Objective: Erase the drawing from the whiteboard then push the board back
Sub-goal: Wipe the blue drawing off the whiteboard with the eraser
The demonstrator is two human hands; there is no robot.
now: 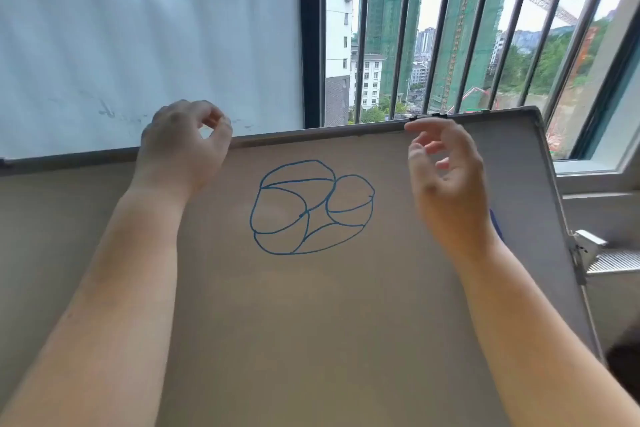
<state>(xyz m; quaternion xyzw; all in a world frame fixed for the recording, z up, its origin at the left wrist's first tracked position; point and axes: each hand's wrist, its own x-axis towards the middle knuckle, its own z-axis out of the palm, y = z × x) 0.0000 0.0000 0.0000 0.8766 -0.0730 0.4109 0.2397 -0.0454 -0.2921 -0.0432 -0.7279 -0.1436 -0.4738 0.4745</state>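
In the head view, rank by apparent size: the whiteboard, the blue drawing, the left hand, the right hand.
1. whiteboard, by far the largest.
2. blue drawing.
3. left hand and right hand: these look alike, so no ranking between them; both are empty and nearer the camera than the board.

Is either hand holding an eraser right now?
No. The left hand and the right hand are both empty, fingers loosely curled, in front of the whiteboard, and the blue drawing is unerased.

Window bars (401,31) behind — whiteboard (311,322) bare
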